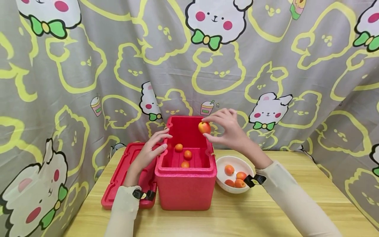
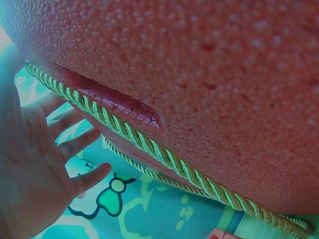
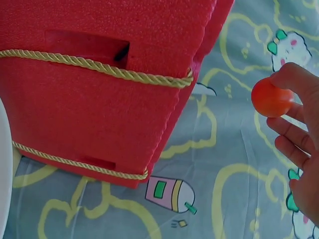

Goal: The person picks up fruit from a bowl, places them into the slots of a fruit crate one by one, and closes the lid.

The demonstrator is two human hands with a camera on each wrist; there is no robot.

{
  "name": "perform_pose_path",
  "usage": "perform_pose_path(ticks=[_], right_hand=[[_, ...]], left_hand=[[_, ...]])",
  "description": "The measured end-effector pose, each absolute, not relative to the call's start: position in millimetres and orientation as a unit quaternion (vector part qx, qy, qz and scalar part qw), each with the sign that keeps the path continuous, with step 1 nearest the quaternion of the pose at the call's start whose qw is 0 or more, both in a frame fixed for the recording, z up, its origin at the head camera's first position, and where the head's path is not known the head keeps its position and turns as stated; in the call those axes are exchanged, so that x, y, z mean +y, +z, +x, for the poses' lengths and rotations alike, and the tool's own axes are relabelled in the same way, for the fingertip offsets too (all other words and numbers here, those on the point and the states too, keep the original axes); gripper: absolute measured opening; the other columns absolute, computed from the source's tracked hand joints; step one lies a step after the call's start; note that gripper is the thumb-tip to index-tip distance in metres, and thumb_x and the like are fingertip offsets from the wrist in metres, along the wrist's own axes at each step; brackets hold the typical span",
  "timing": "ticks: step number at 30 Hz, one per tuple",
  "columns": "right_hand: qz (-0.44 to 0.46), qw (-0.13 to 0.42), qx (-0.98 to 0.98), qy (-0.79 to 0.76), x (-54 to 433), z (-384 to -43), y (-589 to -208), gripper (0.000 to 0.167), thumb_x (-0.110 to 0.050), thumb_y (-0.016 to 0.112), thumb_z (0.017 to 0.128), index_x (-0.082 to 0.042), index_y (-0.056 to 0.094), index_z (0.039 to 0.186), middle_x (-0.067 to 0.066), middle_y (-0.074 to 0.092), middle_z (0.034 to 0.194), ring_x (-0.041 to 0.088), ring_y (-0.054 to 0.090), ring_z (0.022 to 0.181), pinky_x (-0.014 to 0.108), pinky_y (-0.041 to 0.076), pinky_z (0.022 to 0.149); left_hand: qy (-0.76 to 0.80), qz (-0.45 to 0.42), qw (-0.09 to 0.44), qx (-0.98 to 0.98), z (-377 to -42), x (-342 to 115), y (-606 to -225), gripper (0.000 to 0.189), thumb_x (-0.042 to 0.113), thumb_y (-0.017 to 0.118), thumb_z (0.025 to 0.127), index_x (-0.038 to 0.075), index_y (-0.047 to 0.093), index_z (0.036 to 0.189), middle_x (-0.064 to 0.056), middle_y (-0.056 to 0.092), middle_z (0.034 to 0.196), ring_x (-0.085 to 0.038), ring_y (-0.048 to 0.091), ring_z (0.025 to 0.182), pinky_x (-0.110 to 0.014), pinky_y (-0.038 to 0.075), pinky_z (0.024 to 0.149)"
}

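In the head view my right hand holds an orange-red apricot between thumb and fingertips, above the right rim of a deep red foam box. The right wrist view shows the same apricot pinched, apart from the box wall. My left hand is at the box's left rim; its fingers are spread and hold nothing. Inside the box lie several apricots, one of them near the middle of the floor. To the right, a white bowl contains several more apricots.
Left of the box lies its red lid, partly under my left forearm. Twisted gold cords run along the box's side. All stands on a wooden table, with a patterned grey curtain behind and at both sides.
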State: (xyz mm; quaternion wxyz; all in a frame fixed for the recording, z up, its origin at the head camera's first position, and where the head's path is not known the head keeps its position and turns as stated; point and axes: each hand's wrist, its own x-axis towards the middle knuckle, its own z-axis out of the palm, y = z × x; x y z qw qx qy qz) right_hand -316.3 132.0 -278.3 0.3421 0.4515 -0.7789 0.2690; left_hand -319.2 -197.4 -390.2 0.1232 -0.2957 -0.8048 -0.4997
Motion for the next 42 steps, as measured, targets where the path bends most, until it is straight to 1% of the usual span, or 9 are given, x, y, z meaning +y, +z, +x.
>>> perform_pose_path(ticks=[4,8,12,15,19,29,35,42], right_hand=[[0.466,0.335,-0.784,0.236,121,-313,-276,0.039,-0.017,0.087,0.075,-0.011,0.075,0.112,0.008,0.072,0.108,0.024,0.056,0.107,0.06,0.029,0.101],[0.479,0.327,-0.79,0.201,112,-311,-275,0.038,-0.021,0.087,0.075,-0.012,0.075,0.11,0.006,0.071,0.108,0.024,0.057,0.108,0.058,0.031,0.1],[0.488,0.314,-0.795,0.177,105,-310,-278,0.041,-0.022,0.09,0.073,-0.013,0.075,0.11,0.004,0.071,0.107,0.022,0.058,0.108,0.057,0.033,0.1],[0.495,0.308,-0.796,0.166,102,-312,-282,0.043,-0.023,0.091,0.072,-0.013,0.075,0.11,0.004,0.072,0.107,0.021,0.057,0.108,0.057,0.033,0.1],[0.503,0.301,-0.795,0.154,98,-314,-286,0.042,-0.022,0.09,0.072,-0.013,0.075,0.11,0.002,0.072,0.106,0.02,0.058,0.106,0.055,0.034,0.099],[0.511,0.273,-0.804,0.134,90,-317,-293,0.043,-0.022,0.091,0.071,-0.013,0.076,0.111,0.002,0.073,0.106,0.019,0.059,0.105,0.053,0.036,0.102],[0.511,0.261,-0.808,0.137,88,-318,-297,0.045,-0.024,0.091,0.073,-0.012,0.076,0.113,0.003,0.073,0.109,0.02,0.06,0.107,0.049,0.04,0.103],[0.501,0.26,-0.814,0.138,90,-318,-299,0.05,-0.026,0.092,0.072,-0.013,0.075,0.117,0.005,0.071,0.115,0.021,0.057,0.113,0.052,0.037,0.105]], left_hand=[[-0.5,-0.296,0.123,-0.805,-319,-198,-390,0.045,0.027,0.066,0.095,0.02,0.058,0.139,0.001,0.036,0.163,-0.024,0.036,0.147,-0.052,0.055,0.101],[-0.498,-0.294,0.123,-0.806,-320,-199,-390,0.045,0.026,0.065,0.095,0.021,0.058,0.139,0.002,0.036,0.162,-0.024,0.036,0.147,-0.052,0.055,0.101],[-0.496,-0.3,0.125,-0.805,-320,-198,-389,0.044,0.024,0.064,0.096,0.019,0.058,0.139,-0.002,0.037,0.162,-0.027,0.036,0.147,-0.054,0.055,0.101],[-0.497,-0.302,0.126,-0.804,-320,-198,-389,0.045,0.025,0.065,0.096,0.018,0.058,0.139,-0.004,0.037,0.163,-0.028,0.036,0.148,-0.054,0.055,0.101],[-0.5,-0.298,0.126,-0.803,-319,-197,-389,0.045,0.026,0.066,0.095,0.019,0.058,0.139,-0.003,0.037,0.163,-0.027,0.036,0.148,-0.053,0.055,0.101],[-0.5,-0.293,0.125,-0.805,-316,-196,-387,0.045,0.027,0.065,0.095,0.019,0.058,0.139,-0.002,0.037,0.163,-0.027,0.036,0.148,-0.054,0.053,0.103],[-0.501,-0.296,0.124,-0.804,-316,-195,-387,0.046,0.028,0.065,0.095,0.018,0.058,0.139,-0.003,0.037,0.163,-0.028,0.036,0.148,-0.056,0.052,0.104],[-0.498,-0.295,0.126,-0.806,-316,-196,-387,0.045,0.028,0.065,0.096,0.018,0.058,0.139,-0.003,0.036,0.163,-0.028,0.036,0.148,-0.057,0.051,0.105]])
